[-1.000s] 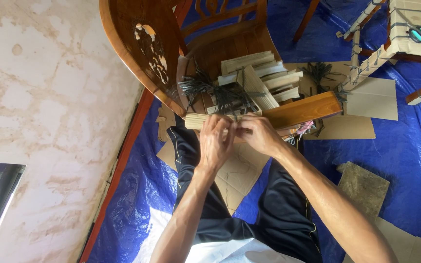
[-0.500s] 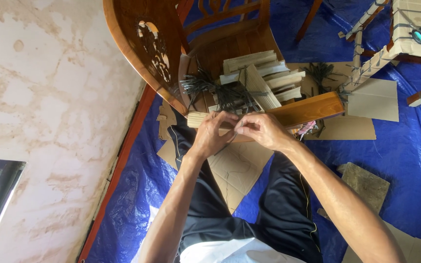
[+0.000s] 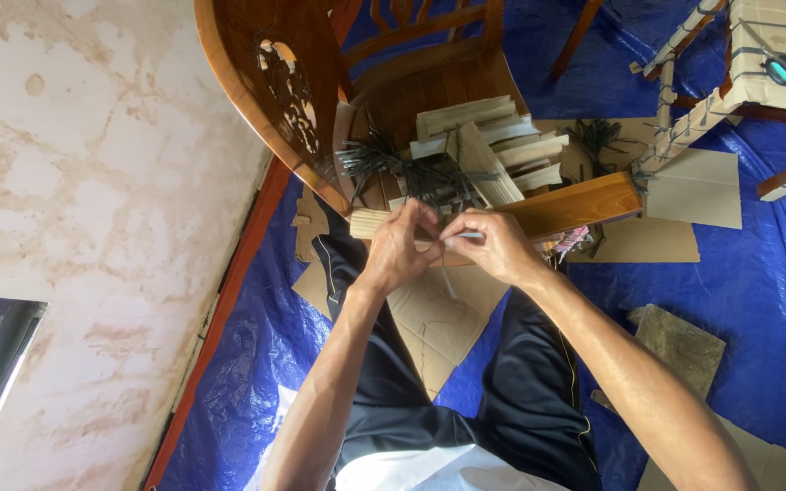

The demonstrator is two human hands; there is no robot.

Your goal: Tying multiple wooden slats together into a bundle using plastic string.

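At frame centre, the left hand (image 3: 402, 247) and right hand (image 3: 495, 244) pinched a thin, light, likely bendable strip (image 3: 462, 235) at its ends, above a wooden slat (image 3: 377, 221).

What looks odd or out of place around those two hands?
The chair lies tipped on its side on the blue tarp, with wood slats and dark ties heaped loosely on it. Torn cardboard lies scattered. The left hand and right hand pinch a thin strip together.
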